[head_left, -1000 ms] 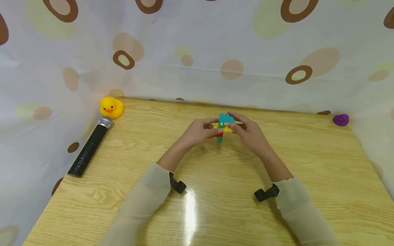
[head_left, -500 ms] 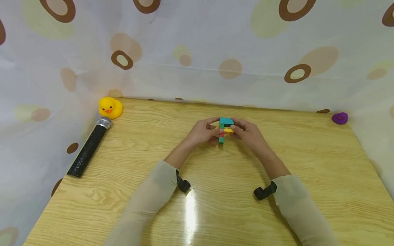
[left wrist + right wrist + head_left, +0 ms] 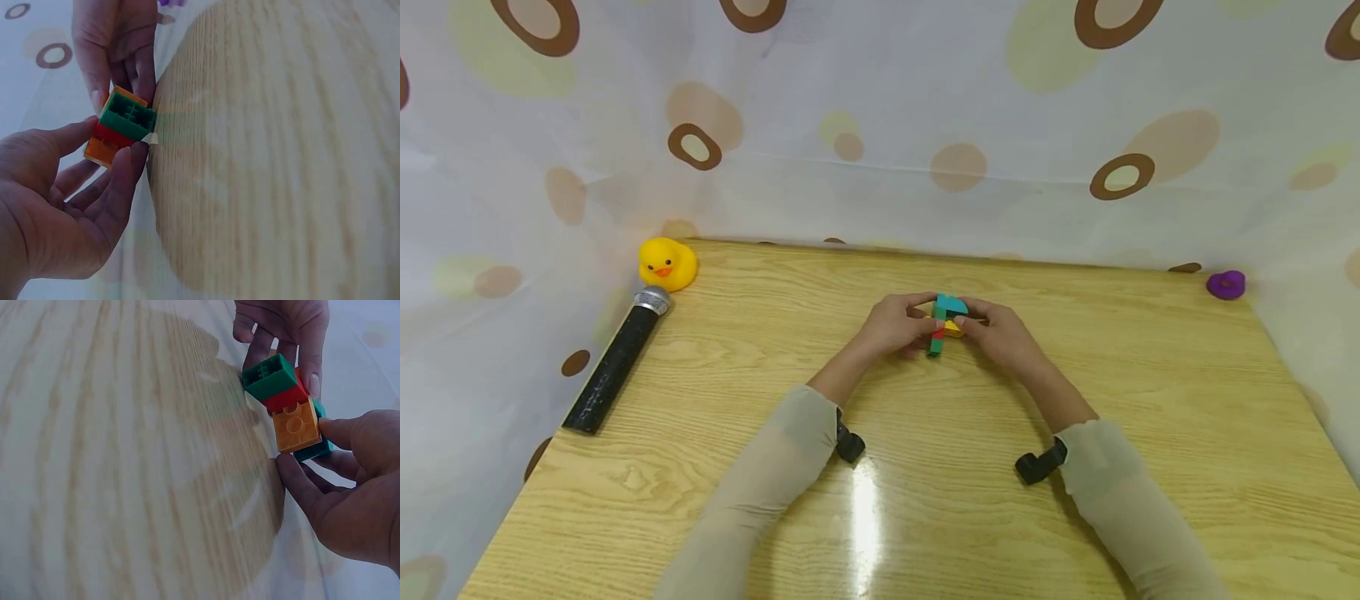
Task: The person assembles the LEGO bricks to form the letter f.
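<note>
Both hands hold one small build of toy building bricks near the middle of the table in the head view. A blue-green brick (image 3: 952, 304) forms its top, a yellow-orange brick (image 3: 297, 428) juts out sideways, and a red brick (image 3: 286, 399) lies over a green brick (image 3: 128, 119) at the bottom. My left hand (image 3: 891, 325) grips the build's left side between thumb and fingers. From the right, my right hand (image 3: 1006, 337) pinches it by the yellow-orange and blue-green bricks. The wrist views show the green brick's hollow underside. Fingers hide parts of the build.
A yellow rubber duck (image 3: 668, 265) sits at the table's back left corner, close to the silver head of a black microphone (image 3: 617, 358). One small purple duck-like toy (image 3: 1227, 285) stands at the back right. Spotted cloth (image 3: 880, 192) hangs behind the wooden table (image 3: 940, 500).
The build has come down slightly and toward me, with both hands still on it. My right fingers have drawn in closer around it. Duck, microphone and purple toy stay in place.
</note>
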Tool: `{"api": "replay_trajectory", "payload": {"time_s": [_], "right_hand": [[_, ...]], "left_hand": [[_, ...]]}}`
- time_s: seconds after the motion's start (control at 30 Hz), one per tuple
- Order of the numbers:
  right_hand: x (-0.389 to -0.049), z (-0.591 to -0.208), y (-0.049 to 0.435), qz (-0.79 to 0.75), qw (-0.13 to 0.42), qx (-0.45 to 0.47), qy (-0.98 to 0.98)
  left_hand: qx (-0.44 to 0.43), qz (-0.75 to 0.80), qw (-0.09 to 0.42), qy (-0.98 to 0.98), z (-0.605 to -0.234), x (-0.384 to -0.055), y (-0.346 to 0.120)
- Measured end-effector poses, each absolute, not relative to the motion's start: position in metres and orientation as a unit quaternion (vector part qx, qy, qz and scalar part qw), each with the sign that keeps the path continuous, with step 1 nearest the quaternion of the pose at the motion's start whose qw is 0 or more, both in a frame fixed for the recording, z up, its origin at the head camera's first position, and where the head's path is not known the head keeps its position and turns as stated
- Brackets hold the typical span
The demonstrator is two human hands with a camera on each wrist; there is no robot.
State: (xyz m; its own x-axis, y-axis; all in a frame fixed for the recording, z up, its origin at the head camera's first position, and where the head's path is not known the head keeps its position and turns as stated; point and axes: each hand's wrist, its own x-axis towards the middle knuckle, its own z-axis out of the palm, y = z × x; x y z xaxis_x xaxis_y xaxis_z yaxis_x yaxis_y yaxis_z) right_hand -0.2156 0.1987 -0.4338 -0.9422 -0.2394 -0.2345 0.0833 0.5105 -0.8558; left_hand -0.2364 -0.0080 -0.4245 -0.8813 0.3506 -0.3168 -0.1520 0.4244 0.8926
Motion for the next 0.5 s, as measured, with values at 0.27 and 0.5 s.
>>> {"api": "replay_trajectory", "payload": {"time_s": [0.27,0.5], "right_hand": [[-0.2159,-0.4339,0.1966,-0.449,0.152,-0.055,0.879],[-0.2152,-0.4346,0.195,-0.431,0.146,-0.06,0.889]], "left_hand": [[0.061,0.515,0.233,0.823,-0.424,-0.2348,-0.0062],[0.069,0.5,0.233,0.831,-0.4242,-0.2335,-0.0058]]}}
